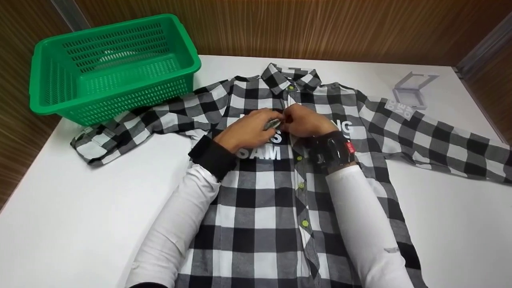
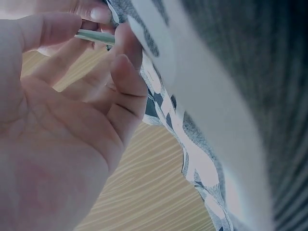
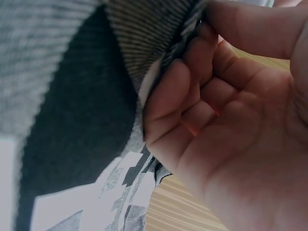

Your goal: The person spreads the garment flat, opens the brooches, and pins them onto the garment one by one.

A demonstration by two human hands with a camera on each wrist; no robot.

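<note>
A black-and-white checked shirt (image 1: 254, 218) lies spread front up, with white lettering on its chest and a row of yellow-green buttons (image 1: 301, 185) down the front. My left hand (image 1: 249, 130) is over the chest, a slim, shiny metallic tool (image 2: 96, 36) held between thumb and fingers; its kind does not show. Close beside it, my right hand (image 1: 307, 122) pinches the shirt's front edge between thumb and curled fingers. In the right wrist view, the gathered cloth (image 3: 175, 45) runs up to the right thumb (image 3: 255, 26). The fingers hide the spot where both hands meet.
A green plastic basket (image 1: 132, 98) stands at the back left, over part of one sleeve. At the back right is a clear, open plastic case (image 1: 412, 96) near the other sleeve. The white table (image 1: 80, 216) ends against a wood-grain panel (image 1: 280, 30).
</note>
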